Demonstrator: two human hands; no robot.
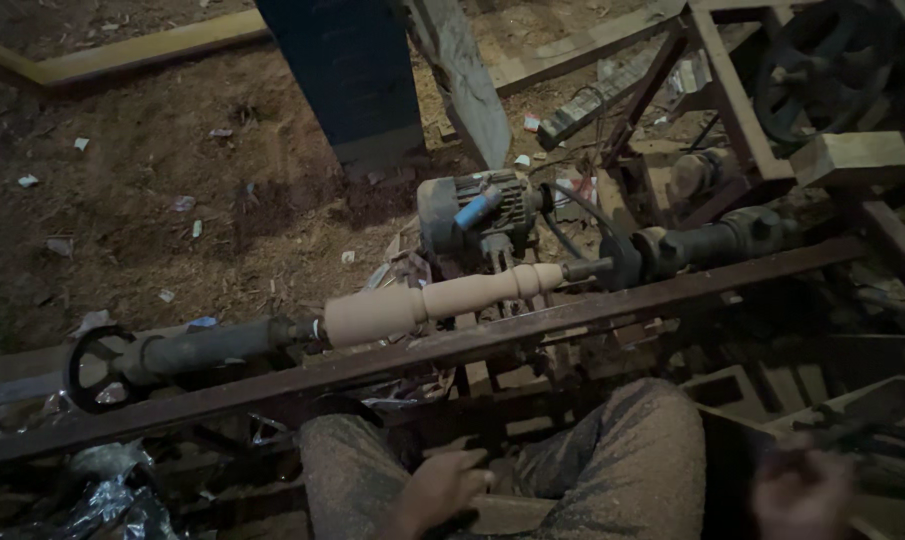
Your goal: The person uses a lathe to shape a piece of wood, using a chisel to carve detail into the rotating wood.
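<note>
L hand (pixel 442 487) rests on knee, fingers loosely open; R hand (pixel 802 492) blurred, can't tell fingers; turned wood spindle (pixel 442 298) on lathe.

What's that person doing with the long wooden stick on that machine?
A person sits at a wood lathe. A pale turned wooden spindle is mounted between its two ends, with an electric motor behind it. Neither hand touches the wood. The left hand rests low by the person's knee, and the right hand is blurred at the lower right, holding nothing that can be made out. Sawdust covers the ground.
</note>
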